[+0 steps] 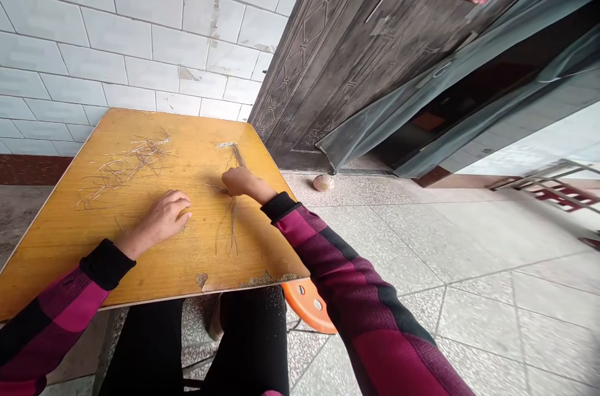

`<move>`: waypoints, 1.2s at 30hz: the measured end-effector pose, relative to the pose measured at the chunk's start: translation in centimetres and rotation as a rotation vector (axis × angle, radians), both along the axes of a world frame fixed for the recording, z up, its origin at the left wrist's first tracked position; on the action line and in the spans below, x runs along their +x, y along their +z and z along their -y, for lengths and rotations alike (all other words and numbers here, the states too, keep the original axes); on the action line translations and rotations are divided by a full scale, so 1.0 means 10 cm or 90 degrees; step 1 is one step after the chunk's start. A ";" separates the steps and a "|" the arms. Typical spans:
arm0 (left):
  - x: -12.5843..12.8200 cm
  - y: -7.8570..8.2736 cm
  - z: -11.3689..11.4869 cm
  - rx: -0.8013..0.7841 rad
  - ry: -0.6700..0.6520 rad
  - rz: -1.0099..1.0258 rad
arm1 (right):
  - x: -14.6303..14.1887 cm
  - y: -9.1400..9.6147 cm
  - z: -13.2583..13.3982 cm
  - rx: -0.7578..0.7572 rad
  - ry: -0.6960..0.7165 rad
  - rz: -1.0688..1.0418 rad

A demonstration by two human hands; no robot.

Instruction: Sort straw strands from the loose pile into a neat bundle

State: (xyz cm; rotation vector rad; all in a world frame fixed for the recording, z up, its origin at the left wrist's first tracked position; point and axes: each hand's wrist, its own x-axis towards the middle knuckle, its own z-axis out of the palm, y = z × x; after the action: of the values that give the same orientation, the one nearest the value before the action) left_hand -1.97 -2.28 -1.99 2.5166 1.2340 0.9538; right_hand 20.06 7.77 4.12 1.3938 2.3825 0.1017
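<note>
My left hand (pixel 165 216) rests on the yellow wooden table (pixel 60 240) with its fingers curled under, pinching something I cannot make out. My right hand (pixel 240 182) is closed over a thin bundle of dry straw-like fibres (pixel 233 221) that runs across the table from the far side toward me. A looser scatter of the same fibres (pixel 122 168) lies on the left half of the table. Both arms wear magenta and black checked sleeves.
A white tiled wall stands behind the table. A dark carved door (pixel 356 52) leans to the right. A small round object (pixel 323 182) lies on the speckled floor by the doorway. An orange stool seat (pixel 307 305) shows under the table's chipped front edge.
</note>
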 end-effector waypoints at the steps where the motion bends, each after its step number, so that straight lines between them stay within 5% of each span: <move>1: 0.00 0.00 0.00 0.004 -0.001 0.002 | -0.01 0.00 0.00 0.000 0.012 0.007; 14: 0.00 -0.05 0.02 0.012 0.005 -0.017 | -0.30 -0.01 -0.18 0.038 0.112 0.010; 28: 0.02 -0.04 0.06 -0.017 0.001 -0.024 | -0.15 0.06 -1.46 0.050 0.070 0.006; 36: 0.04 -0.06 0.07 -0.025 0.004 -0.019 | 0.25 -0.01 -1.69 0.114 0.006 -0.020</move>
State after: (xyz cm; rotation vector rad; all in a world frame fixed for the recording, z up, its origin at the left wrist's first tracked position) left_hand -1.53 -3.02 -2.63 2.5062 1.2575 0.8877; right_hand 22.58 24.68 4.03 1.4726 2.4570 0.3039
